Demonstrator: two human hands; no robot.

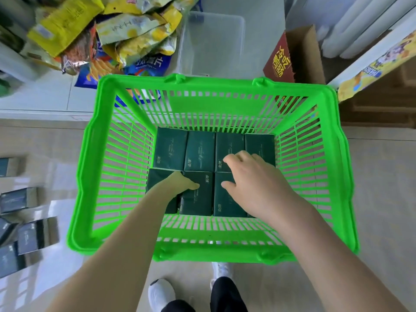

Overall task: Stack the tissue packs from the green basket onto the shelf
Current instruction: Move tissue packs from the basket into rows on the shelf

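Down on the floor at 12 o'clock from the shoes (161, 293), the green basket (211, 253) is sitting with dark green tissue packs (200, 152) lying flat in two rows on its bottom, edge to edge.

Left hand (180, 183) is reaching in at 7 o'clock of the pack block, its thumb lying across the top of a front-row pack. Its fingers are hidden under the hand, so I cannot tell whether they are closing on anything.

Right hand (254, 176) is spreading wide at 4 o'clock, fingertips touching a back-row pack and thumb touching a front-row one, gripping nothing.

Judging the step: the grab is only starting, with no pack lifted.
- Packs are looking soft and snugly fitted, so working fingers into a seam and tipping an edge up is seeming wiser than pinching a flat top.
- Squeezing neighbours into one squared bundle between both palms would be saving trips, though a slack squeeze is risking the middle ones slipping.

Shelf is not clearly showing. Blurred dark boxes are lying at 9 o'clock and snack bags (112, 30) at 11 o'clock.
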